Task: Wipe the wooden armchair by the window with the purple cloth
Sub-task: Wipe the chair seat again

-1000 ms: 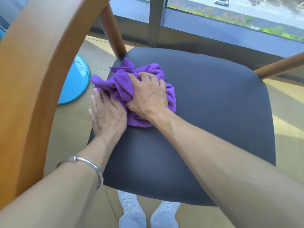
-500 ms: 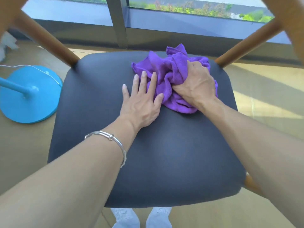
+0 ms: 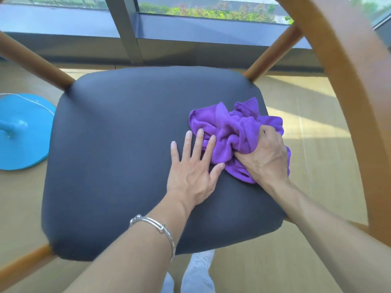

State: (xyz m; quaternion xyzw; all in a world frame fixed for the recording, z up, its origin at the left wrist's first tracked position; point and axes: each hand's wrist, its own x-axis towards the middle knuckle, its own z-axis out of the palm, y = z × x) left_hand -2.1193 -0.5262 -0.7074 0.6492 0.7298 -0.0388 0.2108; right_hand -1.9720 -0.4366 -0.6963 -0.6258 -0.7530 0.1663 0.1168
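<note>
Cloth [image 3: 230,132], one, is sitting nearer the seat's [image 3: 127,144] right edge than half a second ago, bunched, its longer spread running far-left to near-right. Right hand [image 3: 266,159] is clenching it. Left hand [image 3: 190,174] is lying flat beside it, fingers straight, fingertips touching it. One armchair [image 3: 349,81]. One bracelet [image 3: 156,228]. One blue base [image 3: 23,134] is standing left.

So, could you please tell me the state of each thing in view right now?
left hand, flat on the seat, fingers straight, beside the purple cloth.
right hand, fingers curled round the purple cloth.
purple cloth, bunched up on the seat's right side.
blue round base, standing on the floor left of the armchair.
</note>
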